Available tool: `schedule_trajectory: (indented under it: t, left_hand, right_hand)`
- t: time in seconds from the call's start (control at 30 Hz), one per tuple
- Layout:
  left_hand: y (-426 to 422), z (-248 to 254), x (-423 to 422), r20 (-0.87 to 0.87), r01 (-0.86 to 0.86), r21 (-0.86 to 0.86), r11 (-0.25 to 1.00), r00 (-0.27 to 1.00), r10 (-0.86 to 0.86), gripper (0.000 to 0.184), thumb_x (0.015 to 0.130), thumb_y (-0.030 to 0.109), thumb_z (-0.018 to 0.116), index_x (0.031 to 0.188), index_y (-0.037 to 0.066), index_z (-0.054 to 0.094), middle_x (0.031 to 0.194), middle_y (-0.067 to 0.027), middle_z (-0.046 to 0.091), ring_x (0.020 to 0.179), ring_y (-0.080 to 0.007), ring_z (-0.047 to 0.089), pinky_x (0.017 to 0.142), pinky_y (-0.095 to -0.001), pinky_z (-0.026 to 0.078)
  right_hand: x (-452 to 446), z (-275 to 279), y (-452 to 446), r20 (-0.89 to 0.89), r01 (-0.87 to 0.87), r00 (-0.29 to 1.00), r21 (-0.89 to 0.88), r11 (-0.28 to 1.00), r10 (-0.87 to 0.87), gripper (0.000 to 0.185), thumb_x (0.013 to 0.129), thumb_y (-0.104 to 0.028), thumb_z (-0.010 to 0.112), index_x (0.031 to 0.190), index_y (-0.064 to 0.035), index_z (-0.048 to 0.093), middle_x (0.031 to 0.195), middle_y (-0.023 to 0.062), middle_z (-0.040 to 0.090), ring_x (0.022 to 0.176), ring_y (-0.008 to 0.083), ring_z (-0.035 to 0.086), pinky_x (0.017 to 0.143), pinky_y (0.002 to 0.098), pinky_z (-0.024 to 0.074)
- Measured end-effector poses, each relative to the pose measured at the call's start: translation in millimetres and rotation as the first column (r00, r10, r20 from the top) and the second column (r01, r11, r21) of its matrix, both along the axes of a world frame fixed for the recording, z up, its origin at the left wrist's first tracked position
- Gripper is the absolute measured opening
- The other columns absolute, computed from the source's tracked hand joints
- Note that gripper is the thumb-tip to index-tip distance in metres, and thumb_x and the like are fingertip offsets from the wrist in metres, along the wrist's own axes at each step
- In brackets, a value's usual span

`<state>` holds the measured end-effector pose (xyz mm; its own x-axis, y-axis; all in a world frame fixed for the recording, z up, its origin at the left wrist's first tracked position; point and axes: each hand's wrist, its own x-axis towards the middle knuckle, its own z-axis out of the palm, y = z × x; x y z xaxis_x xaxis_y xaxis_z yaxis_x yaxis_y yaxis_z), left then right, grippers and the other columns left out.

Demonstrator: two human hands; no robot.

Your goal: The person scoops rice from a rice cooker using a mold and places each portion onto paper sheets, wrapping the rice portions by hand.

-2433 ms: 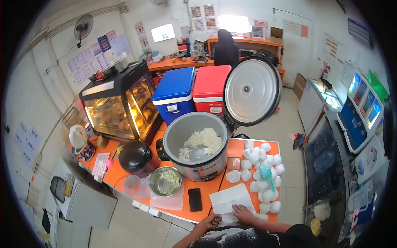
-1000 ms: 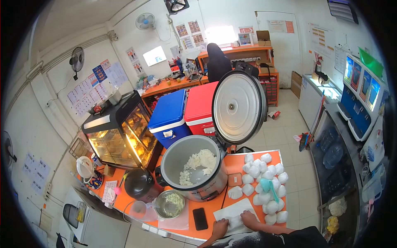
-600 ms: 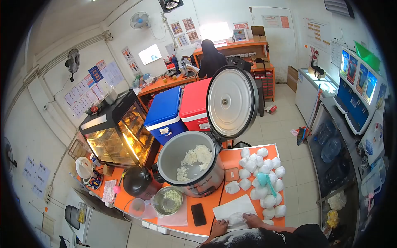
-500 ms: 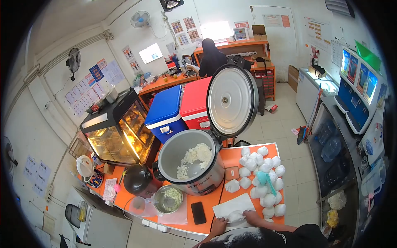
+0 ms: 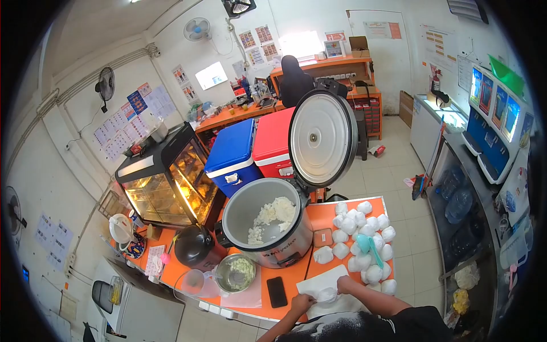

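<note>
At the table's front edge a small white bundle [image 5: 326, 294] lies on white paper sheets [image 5: 322, 279], between my two hands. My left hand [image 5: 302, 304] is closed on the paper at the bundle's left side. On the opposite side my right hand [image 5: 345, 284] pinches the paper's upper right edge. Several finished-looking white paper bundles [image 5: 373, 273] are heaped to the right, with a teal scoop or spoon [image 5: 364, 244] lying on them. Behind stands a large open rice cooker [image 5: 279, 256] with white rice [image 5: 276, 214] inside. The bundle's contents are hidden.
A black phone [image 5: 277, 292], a metal bowl [image 5: 235, 288] with pale food and a clear plastic jug [image 5: 194, 282] stand left of my hands. The cooker's raised lid [image 5: 322, 139], coolers [image 5: 231, 151] and a lit food warmer [image 5: 171, 188] are behind. A person in black [image 5: 296, 80] sits farther back.
My right hand has moved up and slightly left along the paper, its forearm now raised. My left hand has shifted slightly left. The camera view has moved a little.
</note>
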<state>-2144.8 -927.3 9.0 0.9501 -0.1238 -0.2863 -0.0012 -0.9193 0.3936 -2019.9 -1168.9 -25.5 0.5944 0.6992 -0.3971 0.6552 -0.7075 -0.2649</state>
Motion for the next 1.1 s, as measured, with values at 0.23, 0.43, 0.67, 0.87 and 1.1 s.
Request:
schedule_trajectory:
  t: [0.23,0.43,0.67,0.87,1.1]
  left_hand:
    - [-25,45,32,-0.051,0.063,0.141,0.988,0.997,-0.056,0.038,0.072,0.024,0.082,0.107,0.017,0.068,0.102,-0.0088,0.072,0.099,-0.0302,0.068,0.078,-0.0425,0.053]
    - [-18,22,14,0.035,0.209,-0.213,0.954,0.978,-0.207,0.039,0.077,0.003,0.068,0.113,0.012,0.058,0.1,-0.019,0.069,0.102,-0.0417,0.064,0.085,-0.047,0.05]
    - [-23,22,-3,-0.016,0.058,-0.693,0.719,0.995,-0.095,0.038,0.08,-0.005,0.064,0.116,0.005,0.06,0.11,-0.0135,0.068,0.106,-0.0259,0.064,0.093,-0.0345,0.048]
    - [-34,54,-6,-0.141,-0.092,-0.833,0.546,0.989,-0.048,0.033,0.086,0.002,0.07,0.118,0.004,0.061,0.112,-0.006,0.066,0.108,-0.0175,0.061,0.096,-0.0316,0.046]
    - [-45,27,-10,-0.164,-0.209,-0.844,0.494,0.977,0.134,0.031,0.086,0.005,0.068,0.117,0.005,0.06,0.11,-0.0082,0.067,0.107,-0.0196,0.062,0.094,-0.0334,0.047]
  right_hand:
    - [-27,26,6,0.136,0.016,0.99,0.218,0.976,-0.046,0.024,0.083,-0.024,0.073,0.101,-0.0085,0.071,0.102,0.014,0.072,0.101,0.0334,0.067,0.089,0.045,0.0522]
    - [-38,16,-25,-0.425,0.197,0.904,0.509,0.838,0.045,0.022,0.084,-0.012,0.071,0.104,-0.0084,0.062,0.103,0.0078,0.068,0.1,0.0249,0.067,0.089,0.0395,0.052]
    - [-50,21,-35,-0.985,0.73,0.089,0.164,0.663,0.146,0.013,0.099,-0.015,0.062,0.108,-0.0068,0.064,0.108,0.0046,0.067,0.104,0.0165,0.065,0.091,0.0285,0.0529]
    - [-58,48,-23,-0.872,0.839,-0.378,-0.181,0.514,0.309,0.03,0.095,-0.017,0.066,0.121,-0.0034,0.063,0.114,0.0101,0.067,0.11,0.0172,0.063,0.095,0.0312,0.053]
    - [-67,74,-4,-0.693,0.75,0.61,0.348,0.562,-0.384,0.04,0.097,-0.034,0.063,0.123,-0.0031,0.062,0.118,0.0178,0.067,0.105,0.0253,0.066,0.083,0.0413,0.0533]
